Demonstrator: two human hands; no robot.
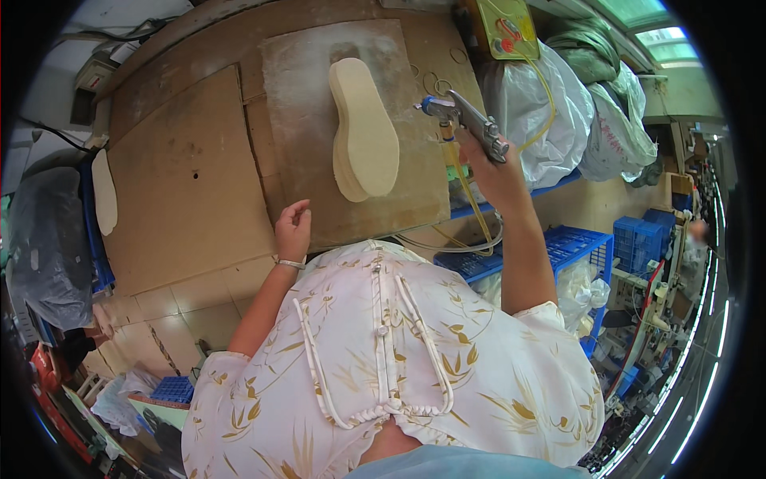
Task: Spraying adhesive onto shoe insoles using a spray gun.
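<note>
My right hand grips a metal spray gun with a blue collar near its nozzle, held above the right edge of the table. The nozzle points left, toward a stack of cream foot-shaped insoles. These lie one on another, slightly offset, on a stained board. My left hand hangs by the near edge of the table, left of the stack, its fingers loosely bent and slightly apart with nothing visible in them. A yellowish hose runs down from the gun.
Brown cardboard covers the table's left part. A single pale insole rests at its left edge. At the far right stands a yellow container, beside white plastic sacks. A blue rack is on my right, a dark bag on the left.
</note>
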